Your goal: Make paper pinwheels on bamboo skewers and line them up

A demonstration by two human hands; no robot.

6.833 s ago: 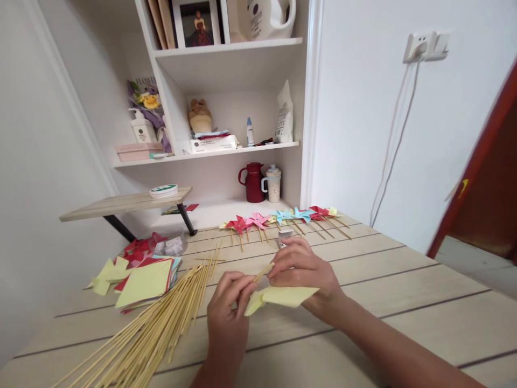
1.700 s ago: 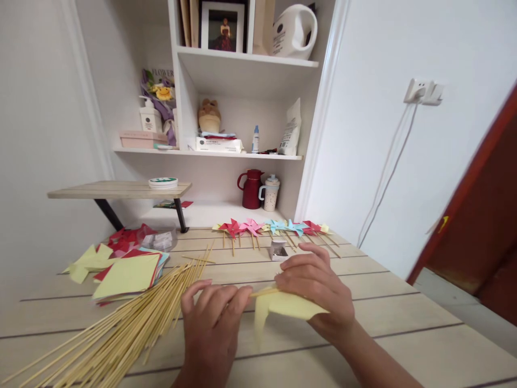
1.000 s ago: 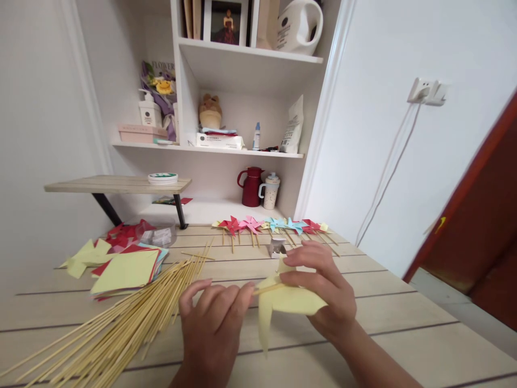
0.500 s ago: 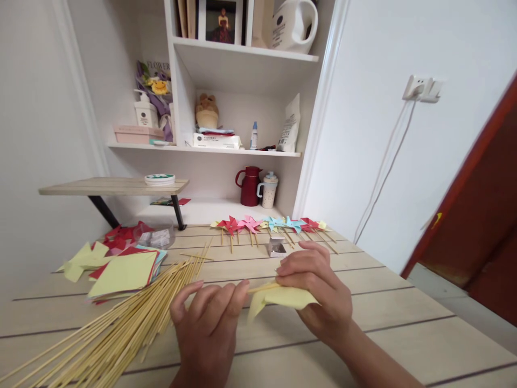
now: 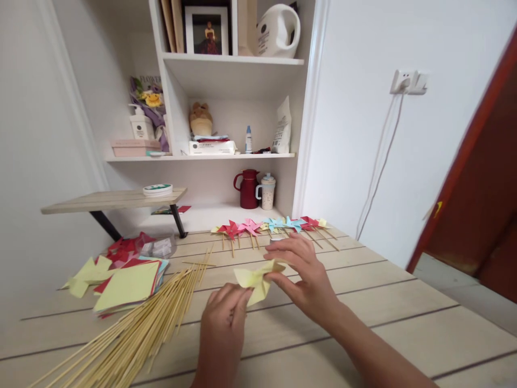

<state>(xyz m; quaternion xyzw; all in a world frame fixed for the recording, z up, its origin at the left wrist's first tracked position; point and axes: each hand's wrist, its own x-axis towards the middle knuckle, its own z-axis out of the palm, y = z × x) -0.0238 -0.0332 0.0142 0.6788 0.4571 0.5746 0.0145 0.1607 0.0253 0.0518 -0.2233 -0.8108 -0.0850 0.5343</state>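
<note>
Above the table, a pale yellow paper pinwheel is between my two hands with its blades facing up. My left hand is closed, its fingertips pinched at the pinwheel's lower left side; the stick seen earlier is hidden now. On the other side, my right hand has its thumb and fingers closed on the right blade. Behind that hand, a small box is mostly covered. To the left of my left hand lies a loose bundle of thin wooden sticks.
Several pinwheels on sticks, including a pink pinwheel, lie in a row at the back. At left are stacked paper squares, red paper pieces and a clear container. A raised wooden stand is behind them.
The pinwheel has turned from edge-on to show its blades, and its stick has gone out of sight. My left hand has moved right, closer to my right hand. The view has shifted slightly.
</note>
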